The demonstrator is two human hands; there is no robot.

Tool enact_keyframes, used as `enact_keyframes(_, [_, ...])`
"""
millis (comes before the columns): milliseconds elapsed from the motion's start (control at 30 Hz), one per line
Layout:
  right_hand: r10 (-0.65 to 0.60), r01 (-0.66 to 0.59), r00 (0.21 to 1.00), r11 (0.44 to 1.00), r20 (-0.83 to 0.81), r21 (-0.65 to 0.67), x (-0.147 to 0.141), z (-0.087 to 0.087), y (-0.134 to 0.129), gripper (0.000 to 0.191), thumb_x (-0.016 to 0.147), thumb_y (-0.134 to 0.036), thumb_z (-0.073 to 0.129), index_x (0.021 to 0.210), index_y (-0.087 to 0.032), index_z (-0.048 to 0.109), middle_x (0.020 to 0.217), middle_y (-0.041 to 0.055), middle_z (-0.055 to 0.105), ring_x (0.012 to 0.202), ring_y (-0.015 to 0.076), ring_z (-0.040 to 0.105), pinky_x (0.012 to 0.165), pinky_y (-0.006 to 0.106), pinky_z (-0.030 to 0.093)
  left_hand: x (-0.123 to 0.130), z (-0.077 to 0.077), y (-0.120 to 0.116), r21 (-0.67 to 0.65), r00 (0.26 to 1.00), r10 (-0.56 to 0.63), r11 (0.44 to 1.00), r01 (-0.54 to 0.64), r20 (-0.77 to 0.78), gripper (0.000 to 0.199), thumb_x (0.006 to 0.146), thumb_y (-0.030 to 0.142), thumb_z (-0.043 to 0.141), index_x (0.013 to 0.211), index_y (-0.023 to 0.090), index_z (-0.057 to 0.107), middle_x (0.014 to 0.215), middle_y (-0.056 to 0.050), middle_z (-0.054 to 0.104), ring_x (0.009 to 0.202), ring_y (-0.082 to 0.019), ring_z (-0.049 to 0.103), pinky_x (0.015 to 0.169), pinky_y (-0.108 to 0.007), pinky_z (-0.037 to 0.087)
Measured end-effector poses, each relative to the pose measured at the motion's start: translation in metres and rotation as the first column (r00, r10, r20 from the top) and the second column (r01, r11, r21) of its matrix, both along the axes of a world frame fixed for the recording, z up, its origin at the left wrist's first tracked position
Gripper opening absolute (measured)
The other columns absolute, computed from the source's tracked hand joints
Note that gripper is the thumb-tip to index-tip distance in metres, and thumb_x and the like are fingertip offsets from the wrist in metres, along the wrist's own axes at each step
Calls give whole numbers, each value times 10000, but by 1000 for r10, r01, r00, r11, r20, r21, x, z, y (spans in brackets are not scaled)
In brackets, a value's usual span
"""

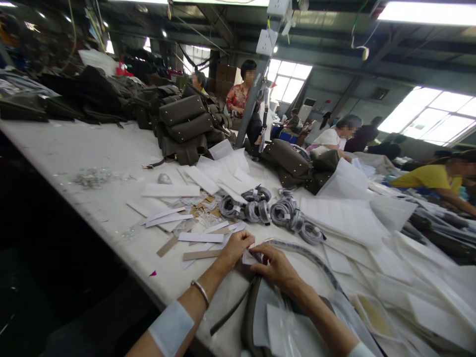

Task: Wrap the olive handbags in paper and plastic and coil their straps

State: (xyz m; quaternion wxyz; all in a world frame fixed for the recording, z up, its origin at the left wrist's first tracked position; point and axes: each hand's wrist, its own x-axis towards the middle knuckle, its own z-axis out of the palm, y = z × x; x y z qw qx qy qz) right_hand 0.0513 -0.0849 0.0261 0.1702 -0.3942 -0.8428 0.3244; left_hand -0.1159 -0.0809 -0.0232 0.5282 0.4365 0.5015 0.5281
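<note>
And beyond the dark olive leather-look piece point(250, 317), your left fingers point(244, 238) pinched a small translucent white sheet point(247, 257); your right fingers point(266, 249), slightly parted, needed steadiness.

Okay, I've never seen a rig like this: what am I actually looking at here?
There's no machine: these are a person's bare hands, seen by one camera worn on the head, looking forward and down. It is the only view. The left hand, beyond a metal bangle, and the right hand meet at a small white piece; the left seems to pinch it, while the right's grip is unclear. Nearest the person is a dark, partly covered item. On the pale table lie white strips, grey coils, white sheets and dark bags. Other people work behind.
</note>
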Motion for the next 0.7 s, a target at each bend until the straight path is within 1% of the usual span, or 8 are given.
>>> enact_keyframes(133, [29,-25,998,996,-48,88,2,-4,2,252,931,-338,529,1053,-256,733,1099,67,707,1019,228,633,933,337,451,-2,0,0,-21,1000,-5,1000,5,-28,378,710,543,611,706,166,586,550,61,439,504,-91,382,511,-230,317])
enact_keyframes(200, [3,1,1000,990,-24,141,1,-5,3,276,954,-340,481,973,-244,739,1004,66,716,930,208,644,871,309,453,-4,1,0,4,998,13,1000,-13,-64,375,736,537,604,712,163,605,547,56,438,503,-94,387,509,-232,325])
enact_keyframes(267, [-86,82,996,984,20,161,-3,-4,5,306,947,-364,485,831,-220,729,850,62,702,792,191,627,760,287,437,-4,4,-1,63,993,43,997,-37,-112,343,746,498,619,695,159,619,609,33,486,568,-107,443,557,-238,375])
enact_keyframes(367, [-236,226,967,968,93,113,-11,1,10,300,891,-365,542,683,-206,687,713,44,668,690,177,589,667,274,386,-1,12,-6,178,975,89,983,-53,-203,262,753,410,638,667,162,628,751,-3,531,694,-132,498,656,-252,421])
enact_keyframes(467, [-295,291,944,956,147,48,-18,3,17,183,773,-227,590,595,-202,627,652,27,654,664,173,581,639,264,362,4,20,-15,285,947,129,958,-41,-294,165,775,325,635,700,178,647,862,-23,534,801,-149,518,740,-259,428])
enact_keyframes(567, [-326,329,934,944,149,7,-20,-1,21,121,671,-102,537,656,-206,598,566,-4,617,587,155,575,588,246,354,9,22,-24,350,907,114,936,39,-406,100,811,270,621,757,206,676,953,-36,567,892,-162,544,829,-271,431])
enact_keyframes(633, [-366,375,923,925,117,-62,-19,-8,23,210,645,-85,514,778,-220,603,515,-42,582,507,137,557,537,230,348,12,21,-27,359,874,93,928,97,-476,104,838,261,600,797,222,688,1006,-42,597,912,-169,557,859,-285,439])
enact_keyframes(700, [-417,425,905,894,83,-138,-18,-17,26,211,648,-109,515,804,-233,583,481,-66,547,439,124,525,484,222,334,13,20,-29,351,855,77,928,127,-514,118,855,265,582,825,227,689,1028,-48,621,915,-177,572,862,-293,455])
